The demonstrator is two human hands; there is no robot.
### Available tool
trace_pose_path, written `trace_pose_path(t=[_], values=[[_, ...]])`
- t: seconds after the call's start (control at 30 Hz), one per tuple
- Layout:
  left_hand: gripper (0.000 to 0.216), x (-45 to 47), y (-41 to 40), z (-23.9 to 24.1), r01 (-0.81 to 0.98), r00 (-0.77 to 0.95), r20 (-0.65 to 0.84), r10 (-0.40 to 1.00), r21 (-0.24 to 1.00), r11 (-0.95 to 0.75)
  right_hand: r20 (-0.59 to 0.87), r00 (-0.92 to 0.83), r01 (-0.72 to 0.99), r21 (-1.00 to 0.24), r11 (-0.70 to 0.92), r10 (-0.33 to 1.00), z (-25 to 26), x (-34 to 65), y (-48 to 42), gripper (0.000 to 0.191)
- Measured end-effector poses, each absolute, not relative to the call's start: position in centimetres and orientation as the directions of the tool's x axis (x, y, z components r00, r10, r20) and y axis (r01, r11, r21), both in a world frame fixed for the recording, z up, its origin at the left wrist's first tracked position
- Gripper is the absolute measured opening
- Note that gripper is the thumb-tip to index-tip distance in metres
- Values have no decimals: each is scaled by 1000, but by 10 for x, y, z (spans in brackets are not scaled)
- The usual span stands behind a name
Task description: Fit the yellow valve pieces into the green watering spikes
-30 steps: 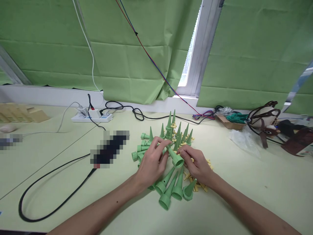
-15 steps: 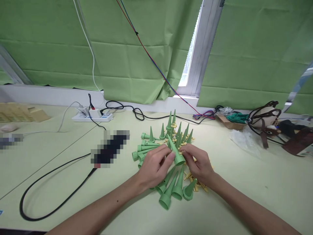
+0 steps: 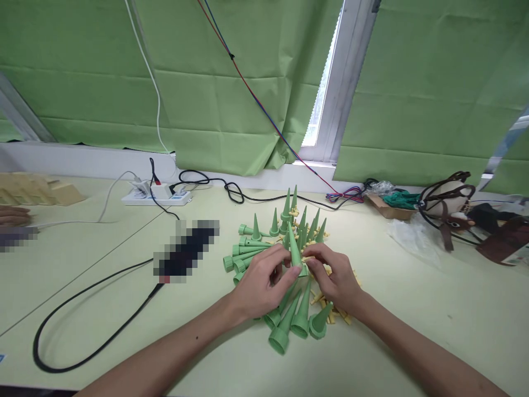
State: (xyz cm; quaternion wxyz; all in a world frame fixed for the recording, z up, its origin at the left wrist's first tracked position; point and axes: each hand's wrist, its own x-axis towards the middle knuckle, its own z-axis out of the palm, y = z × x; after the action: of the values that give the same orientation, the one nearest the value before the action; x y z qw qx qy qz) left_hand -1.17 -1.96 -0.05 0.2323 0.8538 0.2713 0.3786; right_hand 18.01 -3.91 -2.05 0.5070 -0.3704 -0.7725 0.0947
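Green plastic everywhere on this one: from the head view, a green cone (image 3: 295, 249) stands nearly upright between the two hands, pointed tip up, wide end down by the fingertips. The left hand (image 3: 261, 282) has its thumb and forefinger closed on the cone's lower left side, the other fingers curled loosely under. The right hand (image 3: 335, 280) comes in from the other side, its thumb and forefinger pinched together at the cone's base, touching it; whether there's one of the little yellow bits in that pinch, I honestly can't tell, it's too small. Just below both sets of fingers lies a fan of loose cones (image 3: 291, 320), on their sides with open ends toward the camera. Beyond the fingertips more of them stand as upright cones (image 3: 300, 218), with another bunch lying flat just left of the left thumb. Small yellow pieces (image 3: 336, 315) are scattered under and right of the right hand. All of this sits on a pale green table (image 3: 413, 331). Well off to the left of the left hand, a black cable (image 3: 82, 300) loops across the tabletop, and farther back there's a white power strip (image 3: 156, 196). Another person's hand (image 3: 12, 215) shows at the far left edge.
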Motion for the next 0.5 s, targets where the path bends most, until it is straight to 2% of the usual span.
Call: trace_pose_path(t=[0.5], values=[[13, -13, -17, -3, 292, 583, 550, 598, 545, -786, 654, -201, 489, -578, 653, 729, -22, 179, -37, 11]])
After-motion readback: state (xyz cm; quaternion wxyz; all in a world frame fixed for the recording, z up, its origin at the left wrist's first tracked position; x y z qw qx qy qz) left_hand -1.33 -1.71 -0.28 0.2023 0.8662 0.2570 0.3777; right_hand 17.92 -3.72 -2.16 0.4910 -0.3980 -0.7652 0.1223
